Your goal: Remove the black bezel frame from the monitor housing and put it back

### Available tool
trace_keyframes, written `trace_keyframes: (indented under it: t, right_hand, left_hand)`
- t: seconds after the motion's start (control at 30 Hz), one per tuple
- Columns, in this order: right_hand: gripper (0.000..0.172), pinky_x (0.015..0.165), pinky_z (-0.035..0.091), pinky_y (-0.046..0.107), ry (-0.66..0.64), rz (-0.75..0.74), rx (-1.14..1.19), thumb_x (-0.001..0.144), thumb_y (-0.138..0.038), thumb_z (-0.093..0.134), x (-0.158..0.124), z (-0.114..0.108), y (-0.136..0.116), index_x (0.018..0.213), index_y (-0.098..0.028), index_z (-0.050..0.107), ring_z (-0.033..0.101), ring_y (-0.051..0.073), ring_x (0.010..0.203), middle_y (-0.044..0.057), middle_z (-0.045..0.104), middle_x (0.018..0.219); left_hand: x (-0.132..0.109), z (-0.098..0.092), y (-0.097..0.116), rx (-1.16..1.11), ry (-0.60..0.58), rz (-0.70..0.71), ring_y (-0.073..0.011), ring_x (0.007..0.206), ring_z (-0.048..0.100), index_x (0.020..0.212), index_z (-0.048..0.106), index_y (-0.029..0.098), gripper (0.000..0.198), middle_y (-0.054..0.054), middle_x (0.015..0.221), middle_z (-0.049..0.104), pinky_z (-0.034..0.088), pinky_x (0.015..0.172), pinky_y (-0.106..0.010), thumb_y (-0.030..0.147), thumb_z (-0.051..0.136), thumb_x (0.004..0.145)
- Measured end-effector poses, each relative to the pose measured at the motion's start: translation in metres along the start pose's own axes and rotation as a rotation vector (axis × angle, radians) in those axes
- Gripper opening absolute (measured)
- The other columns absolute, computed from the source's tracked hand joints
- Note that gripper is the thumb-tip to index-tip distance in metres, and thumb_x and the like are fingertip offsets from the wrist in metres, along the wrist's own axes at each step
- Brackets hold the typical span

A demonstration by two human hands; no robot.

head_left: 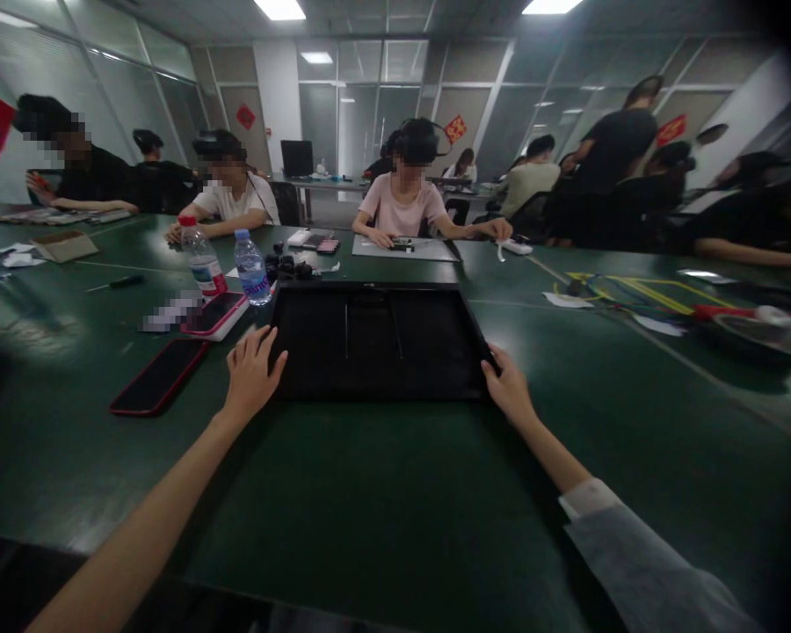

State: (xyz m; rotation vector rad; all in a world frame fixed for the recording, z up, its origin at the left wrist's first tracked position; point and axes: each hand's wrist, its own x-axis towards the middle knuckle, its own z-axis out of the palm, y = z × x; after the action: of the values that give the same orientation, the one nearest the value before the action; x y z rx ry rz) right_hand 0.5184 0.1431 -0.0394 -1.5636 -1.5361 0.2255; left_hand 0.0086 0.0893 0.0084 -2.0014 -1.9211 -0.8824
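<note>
A black rectangular panel with a raised rim, like a shallow tray or a screen (428, 352), lies on the table in front of me. Two thin light lines run down its middle; I cannot tell whether they are parts or reflections. My right hand (509, 385) grips its right edge, thumb on top and the other fingers partly hidden at the side. At the left edge is my left hand (254, 374), with fingers spread and the thumb reaching over the rim.
On the green table (395, 510), a red-edged phone (160, 376), another pink-edged phone (216, 314) on a white box, and two bottles, one red-capped (204, 264) and one blue-capped (253, 271), stand left. Yellow cords (646, 293) lie right. A person (402, 198) works opposite.
</note>
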Motion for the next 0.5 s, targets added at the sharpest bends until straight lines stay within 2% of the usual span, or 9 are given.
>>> trace_keyframes:
  t: [0.13,0.3,0.4,0.5]
  right_hand:
    - [0.064,0.120,0.037,0.055,-0.042,-0.013,-0.031,0.089,-0.047,0.052,0.000,0.000,0.004,0.148,-0.021,0.053,0.052,0.033,0.138,0.012,0.057,0.149]
    - [0.073,0.122,0.035,0.055,-0.117,-0.002,-0.026,0.090,-0.049,0.052,0.002,0.001,0.013,0.156,-0.022,0.043,0.049,0.034,0.142,0.011,0.050,0.155]
    - [0.072,0.123,0.034,0.056,-0.114,-0.003,-0.034,0.092,-0.047,0.049,0.000,0.003,0.015,0.159,-0.023,0.040,0.046,0.034,0.144,0.010,0.048,0.156]
    - [0.071,0.122,0.035,0.057,-0.108,0.011,-0.054,0.092,-0.046,0.047,-0.002,0.004,0.014,0.160,-0.024,0.039,0.047,0.034,0.142,0.010,0.049,0.156]
  left_hand:
    - [0.002,0.005,-0.008,0.007,-0.086,-0.027,-0.0355,0.147,0.036,0.157,0.043,0.027,0.061,-0.014,0.161,0.042,0.033,0.117,-0.057,0.051,0.041,0.100]
    - [0.005,0.011,-0.016,-0.004,-0.168,-0.092,-0.0364,0.149,0.034,0.159,0.039,0.026,0.067,-0.014,0.164,0.037,0.036,0.115,-0.060,0.056,0.041,0.099]
    - [0.005,0.013,-0.015,0.020,-0.177,-0.098,-0.0370,0.148,0.036,0.158,0.041,0.027,0.064,-0.013,0.164,0.037,0.037,0.115,-0.060,0.053,0.043,0.099]
    - [0.003,0.014,-0.011,0.065,-0.130,-0.084,-0.0372,0.148,0.035,0.157,0.041,0.029,0.062,-0.013,0.163,0.038,0.034,0.117,-0.060,0.047,0.044,0.098]
